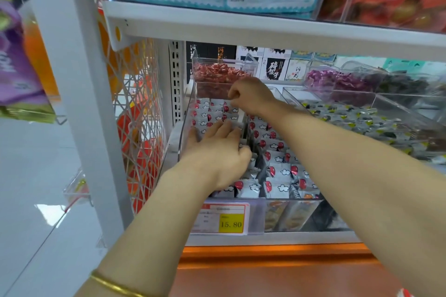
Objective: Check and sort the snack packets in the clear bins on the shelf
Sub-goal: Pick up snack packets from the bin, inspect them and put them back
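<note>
white shop shelf [265, 29] carries a clear bin [185, 113] at its left, packed with white-and-red snack packets [277, 173]. left hand [217, 152] lies flat on the near-left packets, fingers straight and slightly spread. right hand [251, 95] reaches over the far packets, fingers curled; whether it pinches one i cannot tell.
</note>
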The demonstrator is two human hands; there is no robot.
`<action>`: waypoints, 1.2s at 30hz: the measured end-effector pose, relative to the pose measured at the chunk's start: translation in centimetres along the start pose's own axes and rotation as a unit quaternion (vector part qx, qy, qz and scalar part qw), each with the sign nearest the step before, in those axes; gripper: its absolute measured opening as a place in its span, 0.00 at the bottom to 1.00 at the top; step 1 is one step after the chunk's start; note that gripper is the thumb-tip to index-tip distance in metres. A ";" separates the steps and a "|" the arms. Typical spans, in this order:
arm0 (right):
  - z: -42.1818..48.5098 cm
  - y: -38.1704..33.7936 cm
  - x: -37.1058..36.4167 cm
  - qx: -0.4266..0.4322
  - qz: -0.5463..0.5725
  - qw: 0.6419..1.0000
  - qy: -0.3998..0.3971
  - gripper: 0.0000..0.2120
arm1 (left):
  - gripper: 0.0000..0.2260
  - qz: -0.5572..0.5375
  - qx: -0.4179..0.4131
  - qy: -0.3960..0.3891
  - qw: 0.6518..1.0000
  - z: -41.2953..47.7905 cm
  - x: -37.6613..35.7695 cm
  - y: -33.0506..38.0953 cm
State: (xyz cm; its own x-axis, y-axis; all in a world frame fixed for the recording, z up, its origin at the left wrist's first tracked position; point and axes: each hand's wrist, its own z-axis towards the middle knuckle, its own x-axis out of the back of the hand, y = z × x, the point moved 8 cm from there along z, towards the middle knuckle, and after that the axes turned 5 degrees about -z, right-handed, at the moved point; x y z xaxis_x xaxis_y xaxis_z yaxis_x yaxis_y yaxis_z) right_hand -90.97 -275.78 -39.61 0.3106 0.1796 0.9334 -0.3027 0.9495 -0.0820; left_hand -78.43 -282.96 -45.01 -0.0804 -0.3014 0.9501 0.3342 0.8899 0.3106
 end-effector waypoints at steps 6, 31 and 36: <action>0.2 -0.5 -0.6 -0.008 -0.023 1.000 -0.015 0.05 | 0.24 -0.040 0.002 0.023 0.999 -0.3 0.9 0.3; -24.2 2.8 5.7 -0.238 0.697 0.666 0.124 0.08 | 0.12 -0.691 0.024 0.095 0.716 -8.1 1.9 1.2; -23.9 2.3 4.4 -0.262 0.779 0.565 0.074 0.12 | 0.10 -0.664 0.040 0.121 0.737 -7.8 1.9 0.7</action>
State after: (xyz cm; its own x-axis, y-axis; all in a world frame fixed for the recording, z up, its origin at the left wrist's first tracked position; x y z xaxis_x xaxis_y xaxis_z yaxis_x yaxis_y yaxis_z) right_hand -68.78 -266.64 -44.02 0.1183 0.8851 -0.4500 -0.0168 -0.4514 -0.8922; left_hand -71.03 -285.62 -43.19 -0.1149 -0.9682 -0.2222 0.0549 -0.2295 0.9718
